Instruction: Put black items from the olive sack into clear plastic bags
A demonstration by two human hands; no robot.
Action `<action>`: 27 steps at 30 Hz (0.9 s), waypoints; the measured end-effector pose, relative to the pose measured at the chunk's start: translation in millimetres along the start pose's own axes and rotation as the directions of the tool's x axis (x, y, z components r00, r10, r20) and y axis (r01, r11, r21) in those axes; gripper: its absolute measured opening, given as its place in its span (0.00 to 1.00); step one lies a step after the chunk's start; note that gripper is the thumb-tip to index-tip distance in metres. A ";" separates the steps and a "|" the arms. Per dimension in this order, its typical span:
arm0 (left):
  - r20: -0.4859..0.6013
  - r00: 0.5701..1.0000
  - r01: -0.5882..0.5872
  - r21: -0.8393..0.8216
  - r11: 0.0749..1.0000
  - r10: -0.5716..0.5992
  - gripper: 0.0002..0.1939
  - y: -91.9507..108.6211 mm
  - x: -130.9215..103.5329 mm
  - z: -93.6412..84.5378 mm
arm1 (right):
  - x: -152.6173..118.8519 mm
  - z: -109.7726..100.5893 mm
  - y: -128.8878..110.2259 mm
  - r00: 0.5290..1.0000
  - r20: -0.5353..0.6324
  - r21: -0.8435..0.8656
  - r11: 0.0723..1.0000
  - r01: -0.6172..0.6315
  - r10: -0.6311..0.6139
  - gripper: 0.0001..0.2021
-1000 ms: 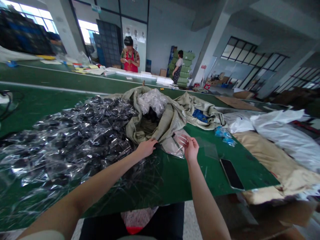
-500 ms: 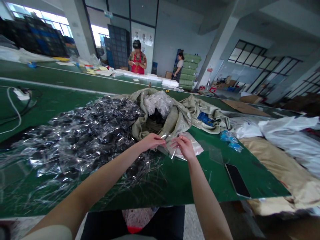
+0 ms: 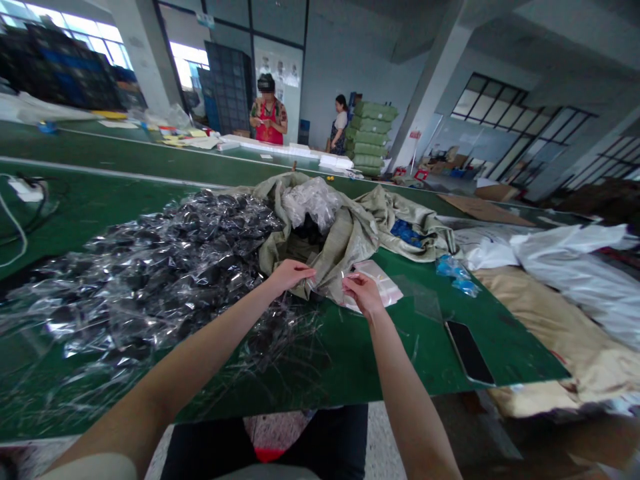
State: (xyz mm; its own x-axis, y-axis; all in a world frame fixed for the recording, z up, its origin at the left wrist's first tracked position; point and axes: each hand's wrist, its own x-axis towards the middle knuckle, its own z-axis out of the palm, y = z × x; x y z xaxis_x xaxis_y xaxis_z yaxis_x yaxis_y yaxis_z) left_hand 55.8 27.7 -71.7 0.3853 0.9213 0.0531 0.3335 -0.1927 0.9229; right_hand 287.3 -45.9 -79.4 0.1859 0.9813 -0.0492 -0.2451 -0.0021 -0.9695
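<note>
A clear plastic bag [image 3: 329, 288] is stretched between my two hands above the green table. My left hand [image 3: 293, 275] pinches its left side between thumb and fingers, near the mouth of a grey-green woven sack [image 3: 357, 237]. On the other side, my right hand [image 3: 364, 292] pinches the bag's right edge. Under and behind my right hand lies a stack of flat clear bags [image 3: 384, 283]. To the left spreads a large heap of dark items wrapped in clear film [image 3: 165, 267]. Crumpled clear plastic [image 3: 311, 201] sits in the sack's opening, with dark contents below it.
A phone [image 3: 469, 352] lies near the table's right front edge. Blue wrapped pieces [image 3: 457, 275] sit beside a second sack [image 3: 435, 243]. Brown and white sacks [image 3: 560, 320] stand at the right. Two people are farther back, one in a red apron [image 3: 269, 127] behind the table.
My hands have moved slightly apart, pulling the clear bag wider between them. The view has shifted a little to the right. The person in the background has turned.
</note>
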 end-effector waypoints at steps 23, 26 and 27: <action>0.286 0.929 -0.258 0.046 0.965 0.235 0.15 35.3 6.9 -1.3 | -15.1 9.6 -24.9 0.953 0.205 -0.347 0.894 0.283 -0.222 0.15; 0.352 0.900 -0.270 -0.009 0.963 0.256 0.17 35.2 8.2 -2.6 | -12.9 13.7 -26.1 0.955 0.256 -0.311 0.922 0.231 -0.153 0.16; 0.371 0.891 -0.276 -0.018 0.961 0.263 0.17 35.0 9.1 -3.3 | -11.5 15.4 -26.0 0.957 0.259 -0.313 0.926 0.214 -0.133 0.17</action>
State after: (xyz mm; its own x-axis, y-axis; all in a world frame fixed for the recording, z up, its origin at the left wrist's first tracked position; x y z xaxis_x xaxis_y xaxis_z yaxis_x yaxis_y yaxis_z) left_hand 68.1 30.5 -37.6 0.7502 0.6444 0.1483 0.1989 -0.4338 0.8788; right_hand 276.9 -54.2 -49.9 -0.0361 0.9889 0.1444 0.1104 0.1476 -0.9829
